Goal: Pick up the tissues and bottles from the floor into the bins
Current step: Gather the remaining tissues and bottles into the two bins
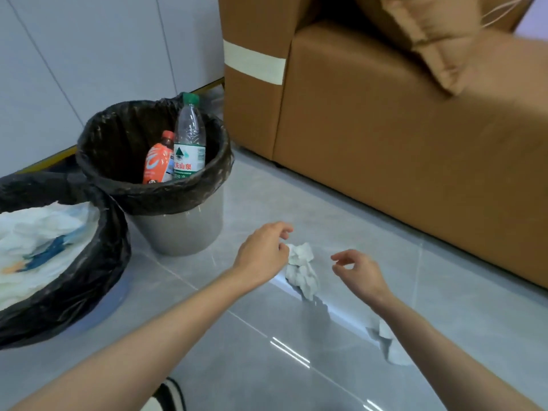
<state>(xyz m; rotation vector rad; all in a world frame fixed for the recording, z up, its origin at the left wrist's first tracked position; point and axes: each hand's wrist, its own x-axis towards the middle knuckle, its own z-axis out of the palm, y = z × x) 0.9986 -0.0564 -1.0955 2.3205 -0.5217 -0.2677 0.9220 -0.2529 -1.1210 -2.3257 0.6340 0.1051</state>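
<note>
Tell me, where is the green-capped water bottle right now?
In the head view, upper left: the water bottle stands inside the grey bin, beside an orange bottle, left of the brown sofa.

Two bins stood at left on the floor (267,366), before the wall (89,54): far bin (184,232) behind and right of near bin (98,262), close beside it. In the far bin, taller bottle (189,134) stood right of shorter bottle (157,161). A heap of tissues (38,241) lay in the near bin. Sofa (385,143) right of the far bin, cushion (439,40) on its seat. Crumpled tissue (302,271) between left hand (261,253) and right hand (361,272), at the left fingertips. Second tissue (385,345) nearer, partly under the right forearm.
</note>
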